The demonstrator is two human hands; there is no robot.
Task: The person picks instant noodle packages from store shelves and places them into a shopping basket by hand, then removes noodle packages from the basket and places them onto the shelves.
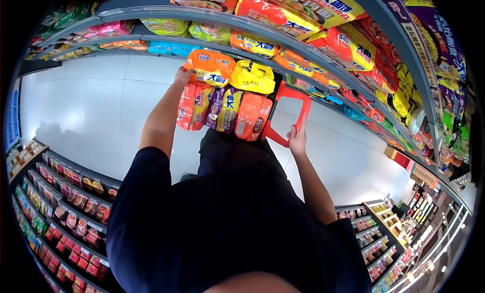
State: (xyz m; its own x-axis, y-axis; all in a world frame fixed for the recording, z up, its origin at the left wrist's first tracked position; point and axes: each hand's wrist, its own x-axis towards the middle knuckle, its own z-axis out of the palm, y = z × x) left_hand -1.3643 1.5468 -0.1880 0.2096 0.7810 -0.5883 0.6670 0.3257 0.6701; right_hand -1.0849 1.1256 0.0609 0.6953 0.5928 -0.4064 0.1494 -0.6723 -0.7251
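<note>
Several bagged packs of instant noodles sit in front of me in a dark-edged carrier with a red handle frame [307, 107] on its right side. My right hand [298, 138] is closed around the lower right part of that frame. At the upper left, my left hand [183, 75] is against the left end of an orange noodle pack [211, 67]; its fingers are curled and partly hidden, so what they grip is unclear. Beside that pack lies a yellow pack [252, 77]. Nearer me are a red-and-yellow pack [194, 107], a purple-and-yellow pack [223, 109] and an orange-red pack [253, 116].
A tall shelf [283, 33] of bagged noodles runs across the front and down the right. Behind me on the left stand shelves [76, 212] of cup and boxed goods, with another rack [371, 237] at lower right. Pale tiled floor [101, 106] lies between.
</note>
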